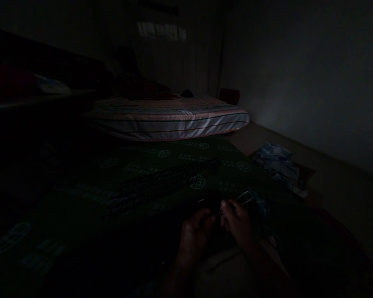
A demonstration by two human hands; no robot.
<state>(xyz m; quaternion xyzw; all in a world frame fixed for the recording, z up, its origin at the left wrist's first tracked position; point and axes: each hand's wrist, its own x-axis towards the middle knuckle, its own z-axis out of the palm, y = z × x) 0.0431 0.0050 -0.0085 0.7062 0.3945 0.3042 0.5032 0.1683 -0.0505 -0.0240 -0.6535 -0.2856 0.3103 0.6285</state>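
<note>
The room is very dark. My left hand [194, 236] and my right hand [236, 219] are close together low in the middle of the view, both with fingers curled. My right hand pinches a thin, pale wire-like piece [245, 198] that sticks up to the right. My left hand's fingers are closed next to it, on something too dark to name. Both hands hover over a green printed mat [174, 165]. A long dark strip of small pieces [161, 184] lies across the mat ahead of my hands.
A striped mattress [170, 118] lies on the floor beyond the mat. A pile of pale blue bundled things [278, 163] sits to the right on the bare floor. A plain wall [313, 74] runs along the right. The left side is too dark to make out.
</note>
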